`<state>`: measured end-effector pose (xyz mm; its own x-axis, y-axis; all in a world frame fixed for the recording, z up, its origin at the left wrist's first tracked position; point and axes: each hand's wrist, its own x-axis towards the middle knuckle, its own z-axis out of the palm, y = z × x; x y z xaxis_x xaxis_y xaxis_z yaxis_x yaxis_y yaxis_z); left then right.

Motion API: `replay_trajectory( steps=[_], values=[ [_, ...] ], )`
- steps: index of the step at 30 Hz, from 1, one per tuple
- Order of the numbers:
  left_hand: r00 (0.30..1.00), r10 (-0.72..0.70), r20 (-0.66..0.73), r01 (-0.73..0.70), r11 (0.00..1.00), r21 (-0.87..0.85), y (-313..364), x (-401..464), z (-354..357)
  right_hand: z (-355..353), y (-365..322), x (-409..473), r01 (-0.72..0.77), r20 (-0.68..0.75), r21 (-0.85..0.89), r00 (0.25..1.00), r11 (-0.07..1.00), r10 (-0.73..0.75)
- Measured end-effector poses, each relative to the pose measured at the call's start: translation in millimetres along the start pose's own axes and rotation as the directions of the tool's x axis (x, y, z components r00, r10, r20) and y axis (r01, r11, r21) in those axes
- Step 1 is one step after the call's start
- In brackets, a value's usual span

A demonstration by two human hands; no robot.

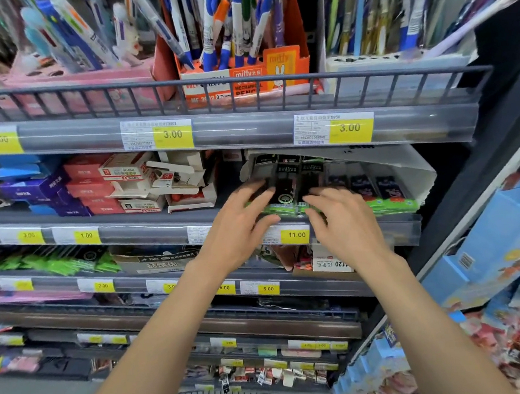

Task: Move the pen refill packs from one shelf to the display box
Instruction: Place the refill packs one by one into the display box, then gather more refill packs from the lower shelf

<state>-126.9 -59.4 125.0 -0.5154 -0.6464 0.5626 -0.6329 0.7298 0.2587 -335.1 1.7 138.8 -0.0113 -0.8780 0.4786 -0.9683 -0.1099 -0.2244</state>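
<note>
Both hands are up at the second shelf, right over the white display box, whose flap stands open under the shelf above. The left hand has its fingers spread and lightly bent, fingertips resting on the black-and-green pen refill packs that lie in the box's left part; the thumb reaches under their green front edge. The right hand mirrors it just beside, fingers bent and spread, tips on the same packs. The hands are blurred, so whether either one actually pinches a pack cannot be told. Further right in the box lies a row of dark packs with a cartoon figure. Directly below the hands, a yellow 11.00 price tag sits on the shelf rail. More green-and-black packs lie on the shelf below, well to the left.
</note>
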Motion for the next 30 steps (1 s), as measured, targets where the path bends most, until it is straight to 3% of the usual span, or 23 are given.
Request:
replay_trajectory(
  steps=[10,14,18,25,30],
  values=[
    [0.994,-0.023,-0.106,0.022,1.0,-0.016,6,0,6,4,13,-3,0.039,-0.038,0.06,0.999,0.997,-0.036],
    [0.973,-0.085,-0.216,0.09,0.996,0.015,8,-25,0,7,2,-10,0.053,-0.261,0.105,0.965,0.993,-0.024],
    [0.928,-0.204,-0.313,0.223,0.975,0.025,-8,-91,-15,23,-45,-27,0.205,-0.418,0.294,0.906,0.934,-0.067],
    [0.829,-0.484,-0.281,0.539,0.826,0.167,-78,-249,-72,85,-185,-38,0.4,-0.277,0.519,0.915,0.755,-0.294],
    [0.745,-0.614,-0.261,0.666,0.712,0.224,-156,-305,-111,130,-281,-25,0.355,-0.071,0.547,0.922,0.758,-0.381]
  ],
)
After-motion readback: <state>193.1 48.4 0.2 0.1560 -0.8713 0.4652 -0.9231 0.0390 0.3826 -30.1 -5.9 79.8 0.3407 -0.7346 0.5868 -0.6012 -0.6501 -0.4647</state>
